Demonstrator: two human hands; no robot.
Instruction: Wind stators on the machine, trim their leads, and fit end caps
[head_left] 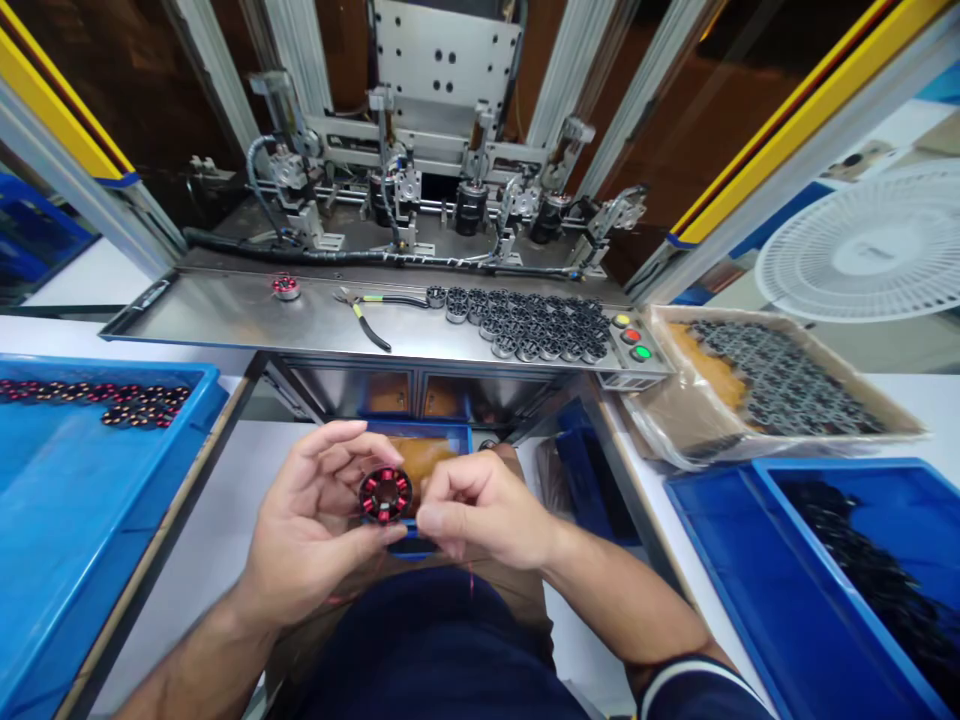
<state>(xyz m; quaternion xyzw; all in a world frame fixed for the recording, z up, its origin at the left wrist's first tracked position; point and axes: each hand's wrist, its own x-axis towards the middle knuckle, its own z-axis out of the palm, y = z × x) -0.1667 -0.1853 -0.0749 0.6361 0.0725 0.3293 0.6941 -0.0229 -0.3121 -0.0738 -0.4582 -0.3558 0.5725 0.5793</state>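
Observation:
Between the thumb and fingers of my left hand is a motor stator, a dark ring wound with red wire, its open centre facing me. Just right of it, my right hand is closed in a pinch close to the stator's edge. A thin red wire hangs down below that hand; the fingertips hide where it is gripped. Both hands are above my lap, in front of the metal bench. On the bench lie cutting pliers with open handles and a single red-wound stator.
Many dark stator cores crowd the bench beside a button box. Behind stands a winding machine. A blue bin with wound stators is left; a lined carton, another blue bin and a white fan are right.

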